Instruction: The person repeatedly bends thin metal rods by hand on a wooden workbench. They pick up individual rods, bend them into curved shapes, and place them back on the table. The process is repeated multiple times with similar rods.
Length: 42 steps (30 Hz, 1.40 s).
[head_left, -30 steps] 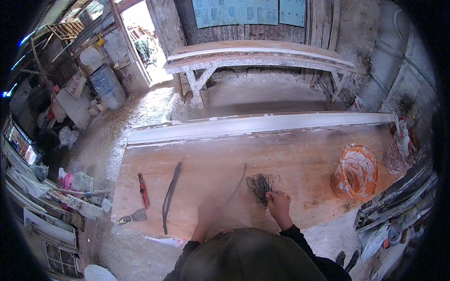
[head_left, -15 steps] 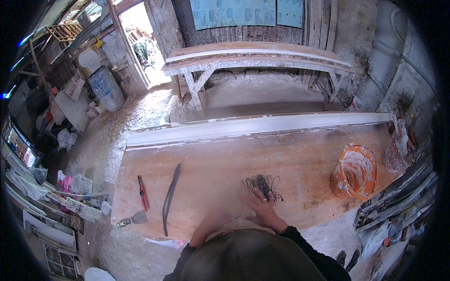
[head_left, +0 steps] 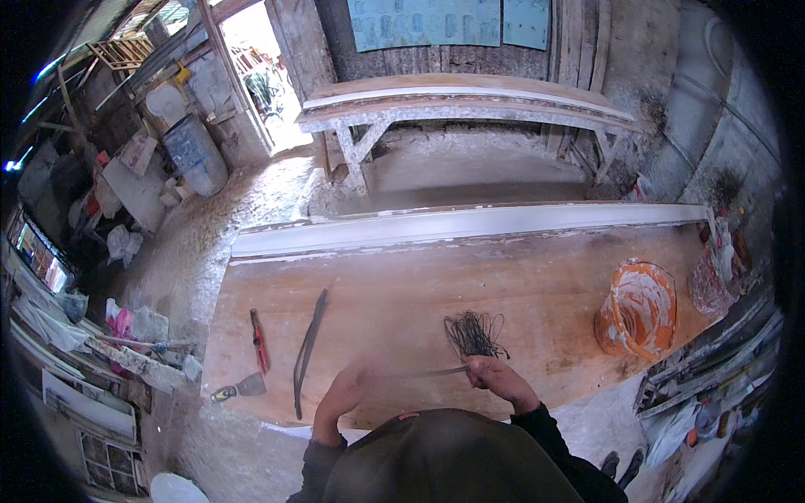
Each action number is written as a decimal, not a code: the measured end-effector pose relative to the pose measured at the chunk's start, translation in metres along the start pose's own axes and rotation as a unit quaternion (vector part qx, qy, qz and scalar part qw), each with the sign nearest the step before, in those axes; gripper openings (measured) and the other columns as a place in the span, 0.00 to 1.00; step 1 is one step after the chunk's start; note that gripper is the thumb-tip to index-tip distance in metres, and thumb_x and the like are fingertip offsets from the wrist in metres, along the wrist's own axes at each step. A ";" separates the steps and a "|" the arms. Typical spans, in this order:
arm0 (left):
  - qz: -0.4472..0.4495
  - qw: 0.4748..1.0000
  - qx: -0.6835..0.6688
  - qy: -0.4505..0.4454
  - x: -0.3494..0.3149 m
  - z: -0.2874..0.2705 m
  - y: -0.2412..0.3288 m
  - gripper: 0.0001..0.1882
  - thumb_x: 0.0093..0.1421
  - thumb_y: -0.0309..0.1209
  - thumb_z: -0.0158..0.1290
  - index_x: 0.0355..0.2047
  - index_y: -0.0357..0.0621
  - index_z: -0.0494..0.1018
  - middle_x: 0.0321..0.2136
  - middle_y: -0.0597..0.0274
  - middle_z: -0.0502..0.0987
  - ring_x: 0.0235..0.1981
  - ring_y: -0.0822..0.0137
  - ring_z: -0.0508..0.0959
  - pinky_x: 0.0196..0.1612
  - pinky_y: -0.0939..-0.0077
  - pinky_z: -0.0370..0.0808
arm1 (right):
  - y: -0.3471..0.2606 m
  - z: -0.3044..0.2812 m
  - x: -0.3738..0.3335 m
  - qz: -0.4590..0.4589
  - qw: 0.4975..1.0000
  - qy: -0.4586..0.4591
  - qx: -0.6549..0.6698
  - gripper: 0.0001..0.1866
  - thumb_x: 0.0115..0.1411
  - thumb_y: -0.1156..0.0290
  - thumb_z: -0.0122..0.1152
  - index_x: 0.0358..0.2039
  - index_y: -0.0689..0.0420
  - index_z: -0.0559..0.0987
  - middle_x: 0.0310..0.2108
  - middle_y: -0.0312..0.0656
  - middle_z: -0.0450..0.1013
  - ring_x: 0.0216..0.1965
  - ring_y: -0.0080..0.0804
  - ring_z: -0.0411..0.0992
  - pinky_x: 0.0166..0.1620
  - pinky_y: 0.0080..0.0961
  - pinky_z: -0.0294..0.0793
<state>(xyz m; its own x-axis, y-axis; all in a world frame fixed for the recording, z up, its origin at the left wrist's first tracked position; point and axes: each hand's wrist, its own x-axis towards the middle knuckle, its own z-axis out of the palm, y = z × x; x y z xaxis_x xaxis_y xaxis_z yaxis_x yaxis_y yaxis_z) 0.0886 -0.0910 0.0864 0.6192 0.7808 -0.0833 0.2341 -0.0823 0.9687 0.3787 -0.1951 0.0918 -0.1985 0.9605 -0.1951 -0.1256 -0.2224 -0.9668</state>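
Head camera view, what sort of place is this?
Likely a workshop, perhaps for plaster or finishing work: an orange bucket smeared with white material, a long white strip along the wooden worktable, and a scraper suggest it.

Passage along the brown wooden counter's far edge is blocked by a long white strip; toward the right edge, by a white-smeared orange bucket. Room is left between the bucket and a looped black wire bundle, and between the bundle and a flat dark strip. Toward the near edge, passage is obstructed by the left grip, right grip and a thin dark strand.
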 end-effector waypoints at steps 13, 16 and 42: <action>-0.006 0.996 0.035 0.078 0.001 0.018 -0.016 0.03 0.50 0.23 0.53 0.26 0.39 0.70 0.25 0.66 0.71 0.28 0.77 0.70 0.33 0.83 0.67 | -0.018 -0.021 -0.010 -0.107 0.961 0.050 0.250 0.08 0.56 0.66 0.51 0.31 0.57 0.70 0.21 0.33 0.68 0.22 0.20 0.65 0.30 0.17 0.66; 0.010 0.992 0.069 0.104 0.003 0.020 -0.022 0.03 0.49 0.24 0.54 0.25 0.38 0.72 0.25 0.64 0.72 0.28 0.74 0.71 0.33 0.81 0.68 | -0.020 -0.021 -0.010 -0.119 0.949 0.029 0.291 0.09 0.55 0.70 0.52 0.36 0.59 0.71 0.24 0.35 0.71 0.26 0.22 0.68 0.31 0.18 0.67; -0.160 0.929 -0.317 0.104 0.018 0.078 0.009 0.07 0.55 0.26 0.49 0.32 0.33 0.71 0.23 0.64 0.73 0.22 0.78 0.68 0.26 0.87 0.66 | 0.017 0.055 0.041 0.005 0.996 0.054 0.072 0.05 0.52 0.73 0.56 0.28 0.60 0.75 0.27 0.34 0.71 0.31 0.20 0.67 0.39 0.18 0.64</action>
<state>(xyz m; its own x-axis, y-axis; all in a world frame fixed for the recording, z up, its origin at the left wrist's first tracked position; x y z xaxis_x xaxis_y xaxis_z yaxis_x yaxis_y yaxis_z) 0.1602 -0.1262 0.0754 0.4197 0.8113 -0.4070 -0.1492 0.5039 0.8508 0.3151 -0.1691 0.0762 -0.0963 0.9688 -0.2282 -0.2641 -0.2459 -0.9326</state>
